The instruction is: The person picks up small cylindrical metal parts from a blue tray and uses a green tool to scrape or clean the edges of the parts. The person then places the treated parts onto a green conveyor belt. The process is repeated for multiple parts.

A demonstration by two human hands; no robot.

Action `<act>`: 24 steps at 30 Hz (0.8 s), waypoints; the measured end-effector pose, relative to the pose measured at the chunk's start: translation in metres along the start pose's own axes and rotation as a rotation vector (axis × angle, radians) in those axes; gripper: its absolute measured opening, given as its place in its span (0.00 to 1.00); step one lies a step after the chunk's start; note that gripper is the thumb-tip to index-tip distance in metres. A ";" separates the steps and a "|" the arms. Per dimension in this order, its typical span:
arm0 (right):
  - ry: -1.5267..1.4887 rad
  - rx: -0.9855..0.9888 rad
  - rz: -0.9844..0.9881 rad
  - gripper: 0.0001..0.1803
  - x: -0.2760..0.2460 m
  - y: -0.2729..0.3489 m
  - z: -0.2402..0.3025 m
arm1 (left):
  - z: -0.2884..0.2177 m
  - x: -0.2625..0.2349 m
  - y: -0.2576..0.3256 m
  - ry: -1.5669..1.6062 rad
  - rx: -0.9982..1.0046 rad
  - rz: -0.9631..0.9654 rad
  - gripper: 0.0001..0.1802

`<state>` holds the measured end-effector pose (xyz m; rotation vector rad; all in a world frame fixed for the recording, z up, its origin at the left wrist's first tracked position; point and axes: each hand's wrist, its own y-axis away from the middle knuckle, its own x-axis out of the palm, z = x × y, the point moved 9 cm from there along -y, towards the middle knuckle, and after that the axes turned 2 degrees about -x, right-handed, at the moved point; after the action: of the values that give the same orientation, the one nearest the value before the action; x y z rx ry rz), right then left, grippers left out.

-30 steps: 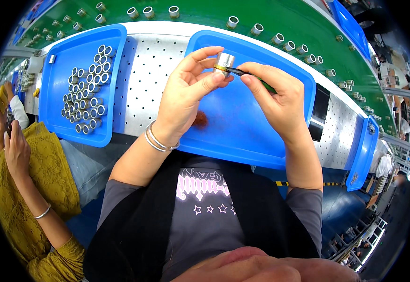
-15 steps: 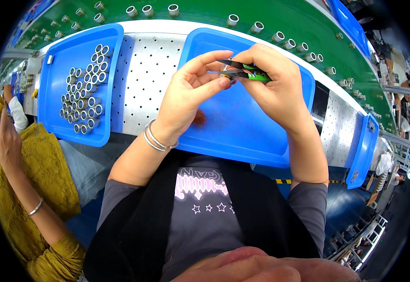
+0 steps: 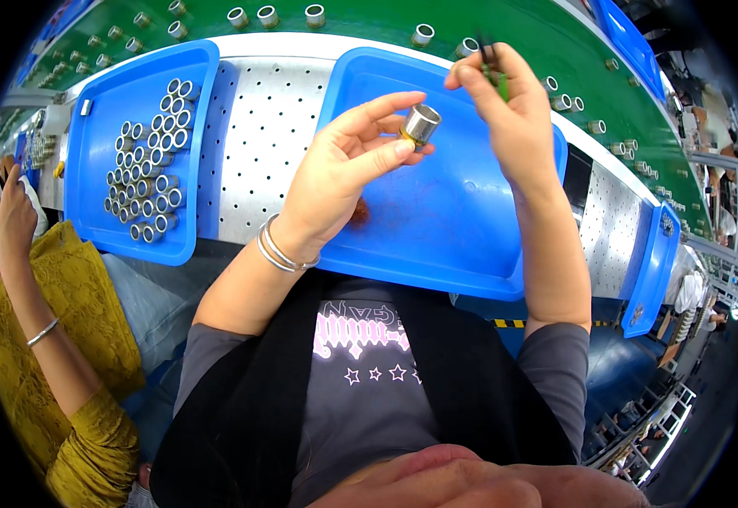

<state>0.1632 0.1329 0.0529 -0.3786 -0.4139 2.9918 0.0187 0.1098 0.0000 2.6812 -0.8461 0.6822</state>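
Note:
Over the blue tray (image 3: 462, 245), my left hand (image 3: 327, 173) pinches a short metal sleeve (image 3: 422, 122) between thumb and fingers. Its open end faces up, and a yellowish band shows at its lower edge. My right hand (image 3: 513, 118) is at the tray's far right, reaching over the green belt (image 3: 369, 21). Green-handled snips (image 3: 502, 83) with dark blades stay in its grip, blurred by motion. Its thumb and fingertips are beside a sleeve (image 3: 468, 47) on the belt; whether they touch it I cannot tell. A small reddish-brown tuft (image 3: 359, 213) lies in the tray.
At left, another blue tray (image 3: 204, 169) holds many metal sleeves standing close together. A perforated metal surface (image 3: 259, 127) lies between the trays. More sleeves (image 3: 315, 14) stand along the belt. A co-worker's arm (image 3: 52, 339) is at far left, and another blue tray (image 3: 648, 279) at right.
My right hand has moved away from the left, up and to the right over the belt, taking the snips along. The sleeve in my left hand now shows fully.

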 end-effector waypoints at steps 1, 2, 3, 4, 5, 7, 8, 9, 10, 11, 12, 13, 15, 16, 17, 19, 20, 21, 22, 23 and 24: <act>-0.079 0.052 -0.004 0.05 -0.003 0.002 -0.001 | 0.000 -0.002 0.000 0.011 0.004 -0.017 0.27; -0.158 0.105 -0.009 0.05 -0.005 0.003 -0.002 | -0.001 -0.004 -0.001 0.021 0.009 -0.033 0.26; -0.172 0.111 -0.003 0.05 -0.007 0.006 0.001 | -0.002 -0.005 -0.001 0.025 0.013 -0.039 0.26; -0.185 0.117 0.002 0.05 -0.009 0.009 0.005 | -0.002 -0.006 -0.001 0.029 0.018 -0.044 0.26; -0.198 0.123 0.008 0.05 -0.009 0.011 0.007 | -0.003 -0.006 -0.001 0.032 0.023 -0.049 0.26; -0.214 0.049 0.010 0.05 -0.010 0.012 0.018 | -0.003 -0.006 -0.002 0.029 0.029 -0.049 0.26; -0.222 0.012 0.011 0.05 -0.010 0.013 0.024 | -0.003 -0.005 -0.002 0.027 0.032 -0.049 0.26; -0.222 -0.021 0.011 0.04 -0.011 0.014 0.029 | -0.003 -0.006 -0.002 0.019 0.031 -0.053 0.26; -0.209 -0.061 0.028 0.04 -0.009 0.014 0.035 | -0.002 -0.006 -0.002 0.012 0.031 -0.056 0.26; -0.197 -0.100 0.044 0.04 -0.006 0.014 0.041 | -0.002 -0.007 -0.002 0.005 0.030 -0.060 0.26; -0.184 -0.140 0.060 0.03 -0.004 0.014 0.047 | -0.002 -0.007 -0.002 -0.001 0.038 -0.064 0.26; -0.185 -0.147 0.070 0.03 -0.001 0.015 0.051 | -0.002 -0.007 -0.002 -0.006 0.046 -0.068 0.26; -0.186 -0.160 0.089 0.03 0.005 0.016 0.057 | -0.002 -0.007 -0.002 -0.012 0.058 -0.070 0.25; -0.186 -0.173 0.097 0.03 0.006 0.016 0.059 | -0.003 -0.007 -0.003 -0.012 0.063 -0.068 0.24; -0.187 -0.187 0.105 0.03 0.007 0.016 0.062 | -0.003 -0.007 -0.003 -0.012 0.067 -0.065 0.23; -0.180 -0.206 0.112 0.03 0.009 0.015 0.066 | -0.002 -0.006 -0.003 -0.028 0.074 -0.058 0.23; -0.173 -0.212 0.109 0.03 0.009 0.015 0.068 | -0.002 -0.006 -0.003 -0.036 0.077 -0.054 0.23; -0.165 -0.217 0.106 0.03 0.009 0.015 0.069 | -0.002 -0.006 -0.003 -0.040 0.077 -0.056 0.23; -0.142 -0.232 0.091 0.03 0.009 0.015 0.070 | -0.002 -0.006 -0.002 -0.045 0.077 -0.059 0.23; -0.119 -0.247 0.077 0.04 0.009 0.014 0.071 | -0.001 -0.006 -0.002 -0.050 0.078 -0.061 0.23; -0.104 -0.263 0.065 0.04 0.008 0.014 0.071 | -0.001 -0.005 -0.002 -0.061 0.073 -0.058 0.23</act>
<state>0.1368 0.1026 0.1134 -0.2612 -0.8256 3.0338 0.0156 0.1141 -0.0019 2.7927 -0.7694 0.6328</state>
